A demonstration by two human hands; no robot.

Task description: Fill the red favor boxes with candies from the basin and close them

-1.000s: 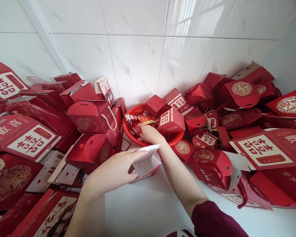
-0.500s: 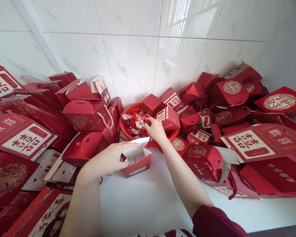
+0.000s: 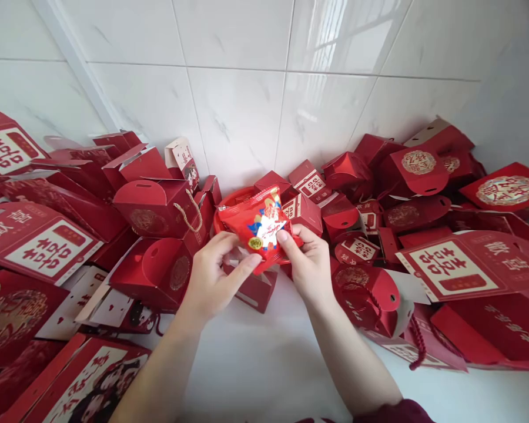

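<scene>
A printed red snack packet (image 3: 245, 222) is pinched between nearly closed thumbs and fingers by left hand (image 3: 210, 282) and right hand (image 3: 312, 269). Its edges are best gripped lightly, uncrushed.

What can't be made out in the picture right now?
All in the head view:
Most of what the basin holds: hidden by the packet.
Most of the small box's inside: covered by the packet and left hand.
Lettering on the packet's yellow badge: too small.
The rest of the rope-handled bag: cut off by the left edge.
</scene>
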